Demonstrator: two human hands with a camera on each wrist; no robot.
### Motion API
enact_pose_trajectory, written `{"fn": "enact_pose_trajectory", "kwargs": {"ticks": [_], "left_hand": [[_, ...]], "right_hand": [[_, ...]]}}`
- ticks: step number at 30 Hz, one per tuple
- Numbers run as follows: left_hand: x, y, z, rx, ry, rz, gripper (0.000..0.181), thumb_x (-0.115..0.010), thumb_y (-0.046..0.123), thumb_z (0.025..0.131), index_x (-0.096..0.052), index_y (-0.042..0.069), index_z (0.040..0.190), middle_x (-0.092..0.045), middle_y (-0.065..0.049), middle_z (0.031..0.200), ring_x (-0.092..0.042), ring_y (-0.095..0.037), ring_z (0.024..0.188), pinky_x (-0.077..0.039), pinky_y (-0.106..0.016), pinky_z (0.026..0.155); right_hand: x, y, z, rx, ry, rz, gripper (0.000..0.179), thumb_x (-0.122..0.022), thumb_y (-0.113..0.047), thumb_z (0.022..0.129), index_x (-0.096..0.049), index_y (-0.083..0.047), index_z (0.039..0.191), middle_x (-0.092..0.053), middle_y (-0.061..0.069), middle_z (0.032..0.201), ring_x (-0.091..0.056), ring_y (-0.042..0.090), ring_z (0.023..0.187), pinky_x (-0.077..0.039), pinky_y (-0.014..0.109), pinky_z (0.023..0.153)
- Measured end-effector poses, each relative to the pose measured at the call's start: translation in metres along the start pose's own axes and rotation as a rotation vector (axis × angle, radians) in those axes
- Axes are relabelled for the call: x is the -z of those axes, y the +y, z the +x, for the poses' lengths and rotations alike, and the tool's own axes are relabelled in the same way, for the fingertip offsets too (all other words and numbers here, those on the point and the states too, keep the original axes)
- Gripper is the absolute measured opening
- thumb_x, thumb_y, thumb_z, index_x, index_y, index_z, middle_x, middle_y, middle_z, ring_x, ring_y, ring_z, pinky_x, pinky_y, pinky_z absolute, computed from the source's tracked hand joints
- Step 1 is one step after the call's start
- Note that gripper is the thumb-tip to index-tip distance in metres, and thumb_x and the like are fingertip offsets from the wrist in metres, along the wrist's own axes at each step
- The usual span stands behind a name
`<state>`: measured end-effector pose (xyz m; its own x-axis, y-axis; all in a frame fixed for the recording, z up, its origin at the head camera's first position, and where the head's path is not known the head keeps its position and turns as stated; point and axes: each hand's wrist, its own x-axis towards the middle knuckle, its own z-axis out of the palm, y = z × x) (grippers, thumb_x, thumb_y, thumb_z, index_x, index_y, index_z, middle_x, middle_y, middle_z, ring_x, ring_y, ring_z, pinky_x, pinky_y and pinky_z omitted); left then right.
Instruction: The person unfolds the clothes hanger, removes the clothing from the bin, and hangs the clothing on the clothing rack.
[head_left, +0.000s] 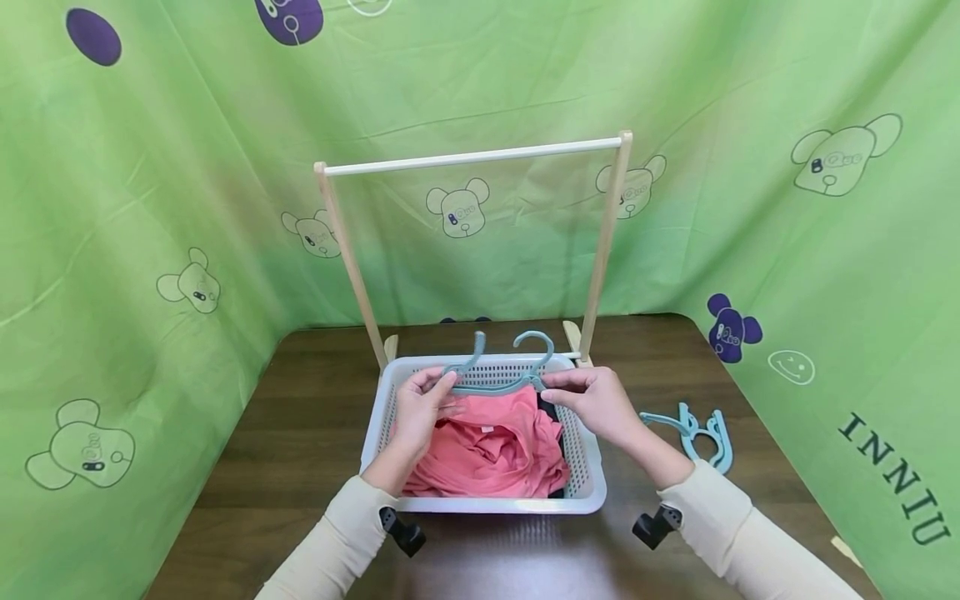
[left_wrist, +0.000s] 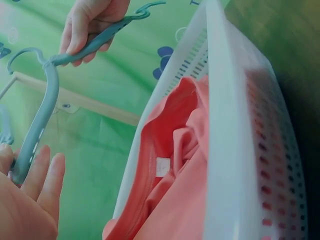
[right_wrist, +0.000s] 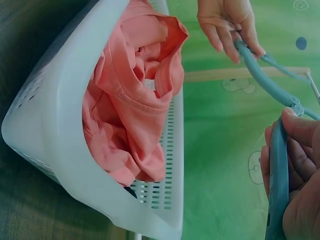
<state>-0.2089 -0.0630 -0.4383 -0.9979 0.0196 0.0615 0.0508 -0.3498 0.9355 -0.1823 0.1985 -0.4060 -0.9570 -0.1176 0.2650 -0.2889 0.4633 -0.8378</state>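
Above the far part of a white basket (head_left: 502, 505), both hands hold a light blue clothes hanger (head_left: 487, 389). Its hook rises beside my right hand (head_left: 596, 402), whose thumb and fingers grip one arm close to the central joint (right_wrist: 297, 107). My left hand (head_left: 416, 408) pinches the far end of the other arm between thumb and fingers. A second blue hook-shaped piece (head_left: 478, 343) curves up by the left hand; what it joins is partly hidden. Below lies a crumpled pink garment (head_left: 487, 467), its neckline with a white label (left_wrist: 163, 167) facing up in the basket.
A wooden rack with a white top bar (head_left: 480, 157) stands behind the basket. To the right, another light blue hanger (head_left: 722, 442) lies folded on the brown table (head_left: 300, 450). Something black (head_left: 553, 404) shows under the garment. Green printed curtain (head_left: 135, 250) encloses the table.
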Motion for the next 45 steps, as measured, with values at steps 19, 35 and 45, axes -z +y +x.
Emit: {"fn": "enact_pose_trajectory", "kwargs": {"ticks": [19,35,45], "left_hand": [[-0.0016,0.0037,0.0048,-0.114,0.196,0.002,0.025,-0.071,-0.005,0.085,-0.063,-0.010,0.108,-0.070,-0.008,0.086,-0.065,-0.009,0.074,-0.056,-0.024,0.069],[-0.0035,0.0046,0.0073,-0.098,0.275,-0.135,0.018,-0.066,-0.009,0.086,-0.064,-0.002,0.102,-0.065,-0.007,0.081,-0.066,-0.014,0.061,-0.058,-0.031,0.061],[-0.0053,0.0033,0.0066,-0.066,0.288,-0.188,0.015,-0.065,-0.008,0.087,-0.059,0.002,0.097,-0.067,-0.008,0.081,-0.068,-0.016,0.063,-0.059,-0.036,0.066]], "right_hand": [[0.0012,-0.0042,-0.0060,-0.034,0.038,0.016,0.021,-0.078,-0.009,0.082,-0.076,0.000,0.101,-0.073,0.011,0.095,-0.066,0.017,0.083,-0.054,0.024,0.068],[-0.0007,-0.0034,-0.0071,-0.052,0.105,0.067,0.024,-0.079,-0.011,0.082,-0.075,0.003,0.102,-0.071,0.015,0.103,-0.065,0.008,0.088,-0.051,0.017,0.073],[0.0000,-0.0025,-0.0056,-0.039,0.124,0.056,0.022,-0.078,-0.011,0.083,-0.075,0.001,0.101,-0.072,0.013,0.101,-0.066,0.010,0.091,-0.052,0.018,0.074]]}}
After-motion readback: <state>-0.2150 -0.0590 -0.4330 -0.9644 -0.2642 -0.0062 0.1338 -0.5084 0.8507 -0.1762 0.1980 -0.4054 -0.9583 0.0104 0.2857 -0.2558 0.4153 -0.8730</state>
